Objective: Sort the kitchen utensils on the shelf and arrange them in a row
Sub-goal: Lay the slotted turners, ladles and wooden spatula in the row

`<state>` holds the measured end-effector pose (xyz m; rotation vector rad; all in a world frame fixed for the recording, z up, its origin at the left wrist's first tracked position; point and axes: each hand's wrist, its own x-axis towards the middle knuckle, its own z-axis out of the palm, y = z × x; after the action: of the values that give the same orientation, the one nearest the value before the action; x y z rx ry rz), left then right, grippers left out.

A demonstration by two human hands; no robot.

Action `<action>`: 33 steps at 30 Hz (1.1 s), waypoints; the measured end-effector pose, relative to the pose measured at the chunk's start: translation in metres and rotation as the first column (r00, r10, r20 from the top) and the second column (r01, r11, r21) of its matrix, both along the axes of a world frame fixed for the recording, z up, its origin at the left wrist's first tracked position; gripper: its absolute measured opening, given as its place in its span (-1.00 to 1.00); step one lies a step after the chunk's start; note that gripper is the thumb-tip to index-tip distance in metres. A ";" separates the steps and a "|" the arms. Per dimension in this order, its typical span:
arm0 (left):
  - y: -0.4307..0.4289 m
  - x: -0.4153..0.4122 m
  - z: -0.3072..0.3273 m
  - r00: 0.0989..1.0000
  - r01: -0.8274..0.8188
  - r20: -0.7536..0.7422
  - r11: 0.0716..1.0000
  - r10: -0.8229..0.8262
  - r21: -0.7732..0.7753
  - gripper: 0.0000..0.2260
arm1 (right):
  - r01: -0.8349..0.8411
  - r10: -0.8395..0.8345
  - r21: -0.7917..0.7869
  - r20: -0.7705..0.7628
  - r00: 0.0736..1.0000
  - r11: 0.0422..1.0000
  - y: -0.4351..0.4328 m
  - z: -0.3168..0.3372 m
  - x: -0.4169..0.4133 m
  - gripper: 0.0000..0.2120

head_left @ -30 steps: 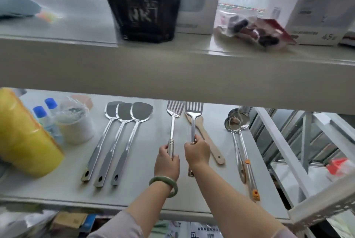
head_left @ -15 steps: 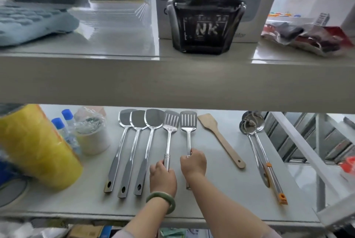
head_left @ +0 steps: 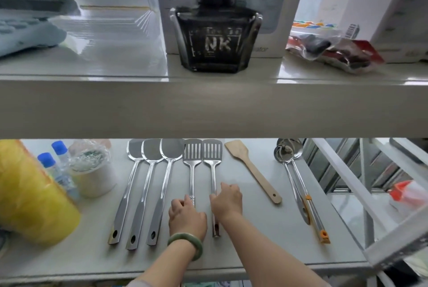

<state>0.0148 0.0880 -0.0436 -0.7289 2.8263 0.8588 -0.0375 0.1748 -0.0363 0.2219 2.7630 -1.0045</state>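
Note:
On the lower shelf (head_left: 259,247) three solid steel spatulas (head_left: 151,151) lie side by side at the left. Right beside them lie two slotted steel spatulas, parallel and close together. My left hand (head_left: 187,216), with a green bangle on its wrist, is closed over the handle of the left slotted spatula (head_left: 192,154). My right hand (head_left: 228,202) pinches the handle of the right slotted spatula (head_left: 212,153) about halfway down. A wooden spatula (head_left: 253,172) lies slanted further right. Two steel ladles (head_left: 289,154), one with an orange-tipped handle, lie at the far right.
A yellow roll (head_left: 30,196), two blue-capped bottles (head_left: 49,166) and a wrapped white tub (head_left: 92,171) crowd the shelf's left end. The upper shelf board (head_left: 208,106) hangs low over the utensil heads. A white metal frame (head_left: 361,196) borders the right side.
Both slotted spatulas have slid left until they lie next to the three solid spatulas, and the wooden spatula now lies apart from them. My hands have stayed on the handles.

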 end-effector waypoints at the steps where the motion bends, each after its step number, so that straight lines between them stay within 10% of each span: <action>1: 0.003 -0.001 0.003 1.000 0.000 -0.023 1.000 0.000 0.004 -0.49 | 0.000 0.000 -0.012 -0.027 1.000 1.000 0.006 0.002 0.000 -0.61; 14: 0.108 -0.032 0.030 0.968 0.208 -0.171 0.967 -0.182 0.148 -0.50 | 0.259 -0.228 0.003 -0.460 0.858 0.966 0.145 0.024 -0.011 -0.57; 27: 0.222 -0.044 0.009 0.954 0.293 -0.055 0.886 -0.294 0.359 -0.37 | 0.265 -0.265 -0.006 -0.051 0.963 0.964 0.234 0.002 -0.008 -0.43; 33: 0.240 -0.054 0.007 0.967 0.252 -0.065 0.908 -0.245 0.335 -0.76 | 0.216 -0.218 -0.048 -0.041 0.975 0.975 0.236 0.005 -0.011 -0.64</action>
<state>-0.0392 0.3278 -0.0362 -0.3048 2.6023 1.2651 -0.0484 0.4108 -0.0309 0.5094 2.8006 -1.1327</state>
